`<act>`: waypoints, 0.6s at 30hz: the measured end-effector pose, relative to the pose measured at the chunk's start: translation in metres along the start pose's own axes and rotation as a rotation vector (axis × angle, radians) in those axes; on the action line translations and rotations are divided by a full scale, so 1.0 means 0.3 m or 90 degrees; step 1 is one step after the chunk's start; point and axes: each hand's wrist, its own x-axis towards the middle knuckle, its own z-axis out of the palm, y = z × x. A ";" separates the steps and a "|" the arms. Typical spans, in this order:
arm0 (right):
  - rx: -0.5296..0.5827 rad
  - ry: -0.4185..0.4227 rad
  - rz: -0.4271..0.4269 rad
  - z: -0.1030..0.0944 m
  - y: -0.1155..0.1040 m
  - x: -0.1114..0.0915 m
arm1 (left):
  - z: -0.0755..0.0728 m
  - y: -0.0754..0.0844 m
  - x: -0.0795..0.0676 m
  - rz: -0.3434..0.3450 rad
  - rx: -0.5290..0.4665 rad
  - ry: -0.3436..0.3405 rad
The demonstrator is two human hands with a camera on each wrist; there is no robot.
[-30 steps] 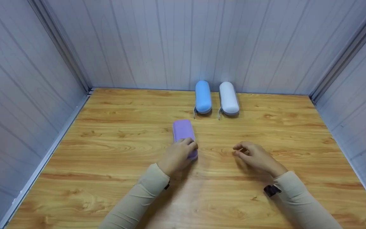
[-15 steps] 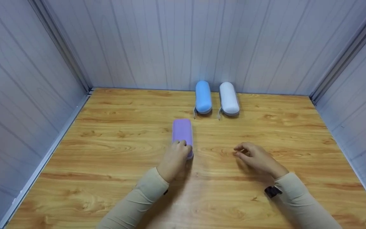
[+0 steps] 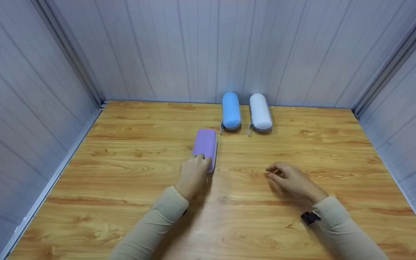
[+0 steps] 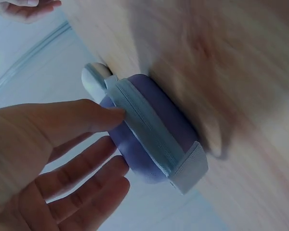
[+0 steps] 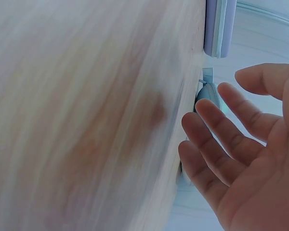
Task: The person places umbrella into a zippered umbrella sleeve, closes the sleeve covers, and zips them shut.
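Observation:
A long purple zippered case (image 3: 205, 141) lies lengthwise on the table, left of centre. My left hand (image 3: 193, 174) grips its near end, fingers curled over the top. In the left wrist view the thumb presses the case (image 4: 135, 156) beside its pale zipper, and a grey fabric tab (image 4: 191, 168) sticks out at the zipper's end. To the right, my right hand (image 3: 294, 181) rests by the tabletop with loosely bent fingers and nothing in them; the right wrist view shows this hand (image 5: 245, 144) with its palm bare.
Farther back, a blue zippered case (image 3: 231, 110) and a white zippered case (image 3: 260, 111) lie side by side against the back wall (image 3: 179, 50), each with a small strap at its near end. Panels enclose the wooden table (image 3: 121, 151) at left and right too.
My left hand has slid the purple case away from me and slightly left, and the case has turned a little clockwise. The right hand, blue case and white case stay put.

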 end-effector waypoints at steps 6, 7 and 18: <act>0.006 -0.002 0.004 0.001 0.000 -0.001 | 0.034 -0.050 0.045 -0.029 -0.045 -0.022; 0.005 -0.003 0.006 0.001 0.001 -0.001 | 0.041 -0.061 0.053 -0.035 -0.050 -0.026; 0.008 0.010 0.016 -0.004 0.013 -0.016 | 0.098 -0.137 0.136 -0.093 -0.075 -0.060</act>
